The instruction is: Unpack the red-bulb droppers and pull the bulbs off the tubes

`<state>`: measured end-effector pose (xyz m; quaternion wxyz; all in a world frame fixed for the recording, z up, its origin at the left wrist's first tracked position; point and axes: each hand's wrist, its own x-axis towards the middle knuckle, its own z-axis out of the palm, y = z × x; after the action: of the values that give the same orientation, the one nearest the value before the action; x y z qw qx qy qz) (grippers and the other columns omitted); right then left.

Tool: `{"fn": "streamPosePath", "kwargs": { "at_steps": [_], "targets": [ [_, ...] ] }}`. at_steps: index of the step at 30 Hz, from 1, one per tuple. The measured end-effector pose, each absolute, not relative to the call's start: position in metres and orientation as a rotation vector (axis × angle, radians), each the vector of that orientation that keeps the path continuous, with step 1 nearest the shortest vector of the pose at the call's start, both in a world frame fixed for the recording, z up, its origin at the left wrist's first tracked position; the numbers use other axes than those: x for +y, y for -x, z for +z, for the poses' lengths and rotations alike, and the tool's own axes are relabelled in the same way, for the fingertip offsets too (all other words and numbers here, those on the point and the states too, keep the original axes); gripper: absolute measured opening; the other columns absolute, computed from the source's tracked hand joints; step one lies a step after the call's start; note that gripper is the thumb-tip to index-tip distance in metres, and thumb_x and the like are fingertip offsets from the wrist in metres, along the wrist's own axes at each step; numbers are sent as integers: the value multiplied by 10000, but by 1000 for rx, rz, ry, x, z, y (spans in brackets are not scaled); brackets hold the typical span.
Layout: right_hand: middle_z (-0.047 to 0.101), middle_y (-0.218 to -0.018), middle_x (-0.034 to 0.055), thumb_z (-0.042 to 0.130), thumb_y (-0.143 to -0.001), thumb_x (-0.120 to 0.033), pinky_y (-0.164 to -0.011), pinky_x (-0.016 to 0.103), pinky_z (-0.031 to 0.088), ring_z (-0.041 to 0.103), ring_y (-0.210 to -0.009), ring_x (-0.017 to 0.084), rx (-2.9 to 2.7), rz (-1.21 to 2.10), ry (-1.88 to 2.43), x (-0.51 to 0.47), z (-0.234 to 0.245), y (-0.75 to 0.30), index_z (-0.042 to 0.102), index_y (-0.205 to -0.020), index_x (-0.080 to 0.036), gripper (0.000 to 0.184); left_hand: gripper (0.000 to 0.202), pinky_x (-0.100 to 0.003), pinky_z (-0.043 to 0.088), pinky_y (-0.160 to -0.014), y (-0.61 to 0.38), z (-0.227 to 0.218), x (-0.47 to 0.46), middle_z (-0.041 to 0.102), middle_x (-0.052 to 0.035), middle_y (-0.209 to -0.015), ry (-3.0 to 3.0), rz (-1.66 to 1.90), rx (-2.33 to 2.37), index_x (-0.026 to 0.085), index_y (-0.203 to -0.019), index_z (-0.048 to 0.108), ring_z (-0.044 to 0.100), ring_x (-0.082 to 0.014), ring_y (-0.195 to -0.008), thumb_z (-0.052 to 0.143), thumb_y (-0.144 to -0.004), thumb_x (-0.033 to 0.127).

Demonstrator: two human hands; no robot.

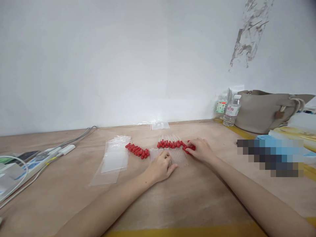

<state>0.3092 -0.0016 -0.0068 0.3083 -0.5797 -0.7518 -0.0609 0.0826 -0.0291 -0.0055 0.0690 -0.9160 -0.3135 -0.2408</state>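
Observation:
Several clear droppers with red rubber bulbs (170,144) lie in rows on the wooden table (172,197), with a second cluster of red bulbs (137,150) to their left. My left hand (161,167) rests curled on the clear tubes at the near side of the pile; what its fingers grip is hidden. My right hand (201,149) lies at the right end of the row, fingers closed around a few red bulbs. A stack of clear zip bags (115,158) lies left of the droppers.
Another small clear bag (160,125) lies by the white wall. A power strip with cables (37,161) sits at the left edge. Two water bottles (228,110) and a beige handbag (265,110) stand at the back right.

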Motion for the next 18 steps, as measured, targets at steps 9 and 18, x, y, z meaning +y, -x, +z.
{"fn": "streamPosePath", "kwargs": {
  "at_steps": [9,18],
  "targets": [
    [634,-824,15,467,-765,-397,-707,265,314,527,-835,157,-1905,-127,1733,1,6,-307,649,-759,-238,242,222,-367,392,-791,-27,-2,-44,544,-77,-971,2664,-913,-857,187,-996,555,487,-201,-897,492,-801,274],
    [639,-646,80,515,-689,-318,-709,348,323,582,-740,223,-1789,100,2234,48,28,-283,647,-599,-184,209,153,-372,351,-774,-13,-6,-42,567,-62,-903,2588,-991,-1000,190,-884,601,491,-195,-879,485,-785,204]
  ]
}}
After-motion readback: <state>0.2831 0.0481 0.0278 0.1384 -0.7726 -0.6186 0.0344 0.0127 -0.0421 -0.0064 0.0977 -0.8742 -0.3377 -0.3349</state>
